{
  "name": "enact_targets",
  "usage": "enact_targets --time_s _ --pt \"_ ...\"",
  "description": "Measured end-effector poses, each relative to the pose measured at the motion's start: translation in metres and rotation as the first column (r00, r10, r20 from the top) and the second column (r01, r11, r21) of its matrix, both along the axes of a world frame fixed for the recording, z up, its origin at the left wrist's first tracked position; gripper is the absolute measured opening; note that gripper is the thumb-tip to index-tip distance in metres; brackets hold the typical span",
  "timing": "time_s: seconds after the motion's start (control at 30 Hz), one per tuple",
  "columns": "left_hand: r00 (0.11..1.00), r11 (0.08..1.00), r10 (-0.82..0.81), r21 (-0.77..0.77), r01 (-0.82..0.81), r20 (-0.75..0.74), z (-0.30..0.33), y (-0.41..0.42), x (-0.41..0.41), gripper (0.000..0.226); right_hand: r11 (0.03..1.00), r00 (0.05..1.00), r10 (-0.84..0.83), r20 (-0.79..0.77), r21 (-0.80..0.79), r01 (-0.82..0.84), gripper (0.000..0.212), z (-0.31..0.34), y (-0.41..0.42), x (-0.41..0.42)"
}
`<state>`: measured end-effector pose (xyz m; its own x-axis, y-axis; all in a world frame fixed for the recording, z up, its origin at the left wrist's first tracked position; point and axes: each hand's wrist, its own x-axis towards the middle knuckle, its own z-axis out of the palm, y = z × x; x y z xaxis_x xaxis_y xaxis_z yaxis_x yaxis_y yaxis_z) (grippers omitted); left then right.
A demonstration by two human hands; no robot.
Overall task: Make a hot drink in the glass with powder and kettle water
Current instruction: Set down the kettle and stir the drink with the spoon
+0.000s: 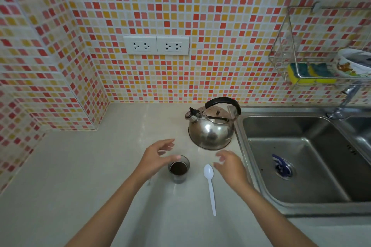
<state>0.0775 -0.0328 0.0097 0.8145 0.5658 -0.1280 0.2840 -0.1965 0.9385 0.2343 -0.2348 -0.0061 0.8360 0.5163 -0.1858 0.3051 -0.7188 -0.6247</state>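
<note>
Glossy steel kettle [211, 128] behind powder-filled glass [178, 168], flat white spoon [210, 185]; left hand [155, 158], right hand [230, 166] empty, fingers spread.

There are no words or numbers to read here. The bowl [350, 64] has a small picture, too blurry to tell.

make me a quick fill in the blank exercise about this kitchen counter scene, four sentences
1. The dark powder sits inside the ____, next to the left hand.
2. The white plastic spoon lies on the counter between the glass and the ____.
3. The steel kettle has a black ____ arching over its lid.
4. The right hand is open and holds ____.

Missing words: glass; sink; handle; nothing
</note>
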Motion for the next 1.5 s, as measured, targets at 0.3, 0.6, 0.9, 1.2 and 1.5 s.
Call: enact_targets --time_s 0.3,0.6,0.9,1.2,1.5 --pt "1.0 0.992 -0.007 -0.129 0.006 -0.01 -0.041 -0.022 -0.017 0.09 0.964 0.982 -0.133 -0.133 -0.248 0.097 0.021 -0.041 -0.018 -0.068" --pt "0.999 0.981 0.021 -0.196 -0.016 0.027 -0.053 -0.022 -0.015 0.072 0.933 0.906 -0.358 -0.225 -0.062 0.353 0.017 -0.029 -0.022 -0.068" --pt "1.0 0.983 0.008 -0.184 -0.003 0.028 -0.057 -0.02 -0.015 0.068 0.85 0.988 -0.104 -0.115 0.505 0.149 0.015 0.062 -0.029 -0.052" --pt "0.999 0.99 -0.001 -0.144 0.006 0.032 -0.057 -0.017 -0.014 0.07 0.935 0.936 0.351 0.004 0.049 -0.351 0.008 0.06 0.045 -0.07" --pt "0.999 0.993 -0.04 -0.113 0.043 0.035 -0.05 -0.016 -0.016 0.069 0.916 0.909 0.398 0.123 -0.001 -0.4 0.015 0.045 0.066 -0.058"
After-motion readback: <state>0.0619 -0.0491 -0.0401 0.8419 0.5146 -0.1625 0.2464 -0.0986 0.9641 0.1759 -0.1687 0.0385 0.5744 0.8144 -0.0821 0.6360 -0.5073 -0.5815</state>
